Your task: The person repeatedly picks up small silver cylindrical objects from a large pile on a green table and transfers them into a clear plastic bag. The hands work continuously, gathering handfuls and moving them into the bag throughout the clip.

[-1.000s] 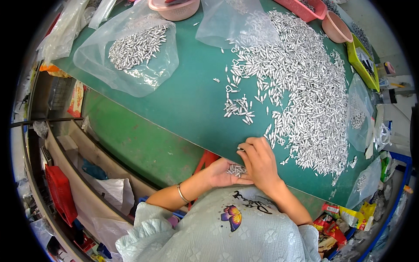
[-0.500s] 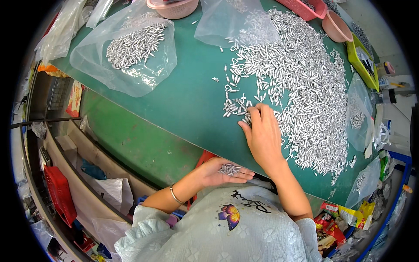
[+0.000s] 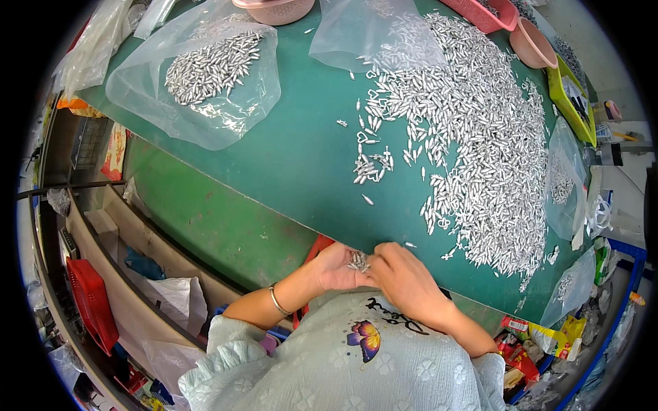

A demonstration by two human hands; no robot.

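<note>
My left hand (image 3: 334, 270) is cupped palm up at the table's near edge, holding a small heap of silver bullet-shaped metal pieces (image 3: 357, 261). Against its fingertips, my right hand (image 3: 406, 279) is closed, knuckles up; its fingertips are partly hidden, and what they hold cannot be made out. A large spread of the same silver pieces (image 3: 490, 157) covers the right side of the green table (image 3: 308, 151). Left of that spread lies a small cluster (image 3: 372, 166), some of its pieces heart- or cross-shaped. One loose piece (image 3: 410, 244) sits just beyond my right hand.
A clear plastic bag (image 3: 240, 116) with a pile of silver pieces lies at the far left. Another bag (image 3: 349, 41) overlaps the spread. Pink bowls (image 3: 531, 44) and a yellow-green tray (image 3: 572, 103) line the far right. A red basket (image 3: 92, 305) stands at lower left.
My right hand has come back from the small cluster to my left hand. Some pieces between cluster and spread have shifted, and my left fingers have curled up around the heap.
</note>
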